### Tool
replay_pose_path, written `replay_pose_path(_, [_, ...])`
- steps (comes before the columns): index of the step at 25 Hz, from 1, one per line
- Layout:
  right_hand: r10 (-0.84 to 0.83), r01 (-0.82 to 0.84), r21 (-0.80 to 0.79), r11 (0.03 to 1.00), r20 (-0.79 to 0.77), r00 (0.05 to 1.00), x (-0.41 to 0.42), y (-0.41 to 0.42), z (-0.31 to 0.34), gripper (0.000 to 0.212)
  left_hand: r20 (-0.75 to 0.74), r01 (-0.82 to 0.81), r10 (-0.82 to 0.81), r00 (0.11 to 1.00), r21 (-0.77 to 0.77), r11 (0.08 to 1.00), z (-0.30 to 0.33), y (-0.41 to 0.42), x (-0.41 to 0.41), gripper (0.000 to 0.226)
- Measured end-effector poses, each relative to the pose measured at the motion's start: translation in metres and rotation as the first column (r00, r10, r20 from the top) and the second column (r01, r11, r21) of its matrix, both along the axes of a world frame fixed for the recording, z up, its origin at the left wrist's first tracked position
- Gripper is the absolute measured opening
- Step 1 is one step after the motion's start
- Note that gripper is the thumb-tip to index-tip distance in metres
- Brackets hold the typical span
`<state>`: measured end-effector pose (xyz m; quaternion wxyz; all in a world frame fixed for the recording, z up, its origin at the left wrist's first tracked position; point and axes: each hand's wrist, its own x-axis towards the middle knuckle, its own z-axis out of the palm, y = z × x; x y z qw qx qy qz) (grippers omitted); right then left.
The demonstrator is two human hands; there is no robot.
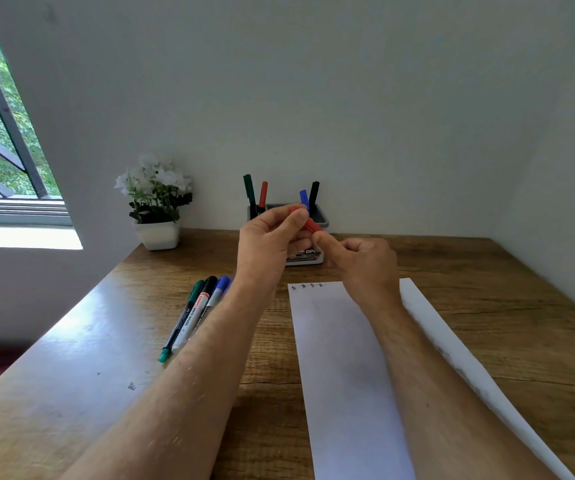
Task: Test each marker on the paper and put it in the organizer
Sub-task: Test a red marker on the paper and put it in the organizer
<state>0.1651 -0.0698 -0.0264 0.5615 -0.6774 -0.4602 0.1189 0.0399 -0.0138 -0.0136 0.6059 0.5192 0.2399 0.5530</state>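
Head view: both hands raised over wooden desk [486, 289] near far edge, left hand [268, 242] and right hand [362, 263] each pinching red marker [312, 225], grey organizer [322, 216] w/ 4 markers just behind, white paper sheet [341, 358] below, spare markers [196, 313] left of the sheet.

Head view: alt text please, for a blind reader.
Left hand and right hand grip a red marker above a white paper sheet on a wooden desk; four markers stand in the grey organizer behind.

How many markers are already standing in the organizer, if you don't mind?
4: green marker and red marker at left of the organizer, blue marker and black marker at right; hands may hide more.
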Motion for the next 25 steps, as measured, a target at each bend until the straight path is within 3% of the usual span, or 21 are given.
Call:
replay_pose_path(4, [0.064, -0.064, 0.023, 0.998, -0.023, 0.998, 0.006, -0.001, -0.004, 0.031, 0.023, -0.012, 0.011, 1.000, 0.009, 1.000, 0.000, -0.001, -0.002, 0.011])
replay_pose_path(7, [0.076, -0.074, 0.062, 0.995, -0.039, 0.996, 0.013, -0.002, -0.010, 0.023, 0.137, 0.007, 0.004, 0.991, -0.082, 0.997, 0.000, 0.002, -0.005, 0.007])
replay_pose_path(11, [0.198, -0.155, 0.183, 0.971, -0.253, 0.947, 0.019, -0.001, -0.010, 0.018, 0.294, 0.122, -0.052, 0.955, -0.227, 0.966, 0.001, 0.002, -0.006, 0.007])
replay_pose_path(14, [0.273, -0.197, 0.264, 0.944, -0.294, 0.916, 0.016, -0.002, -0.006, 0.039, 0.300, 0.179, -0.103, 0.948, -0.239, 0.954, -0.001, 0.002, -0.003, 0.019])
replay_pose_path(18, [0.260, -0.140, 0.308, 0.941, -0.393, 0.882, 0.020, -0.002, -0.005, 0.032, 0.102, 0.109, -0.085, 0.991, -0.268, 0.957, -0.006, -0.002, 0.006, 0.028])
replay_pose_path(22, [0.192, -0.099, 0.223, 0.970, -0.447, 0.874, 0.023, 0.001, -0.008, 0.018, -0.121, 0.025, -0.062, 0.991, -0.281, 0.959, -0.011, -0.004, 0.014, 0.023])
replay_pose_path(24, [0.078, -0.030, 0.137, 0.990, -0.357, 0.931, 0.026, 0.003, -0.014, 0.010, -0.368, -0.002, -0.047, 0.929, -0.132, 0.991, -0.016, 0.000, 0.014, 0.021])
replay_pose_path(25, [0.024, 0.007, 0.100, 0.995, -0.305, 0.952, 0.027, 0.005, -0.017, 0.016, -0.520, 0.004, -0.020, 0.854, -0.033, 0.999, -0.019, 0.001, 0.014, 0.017])
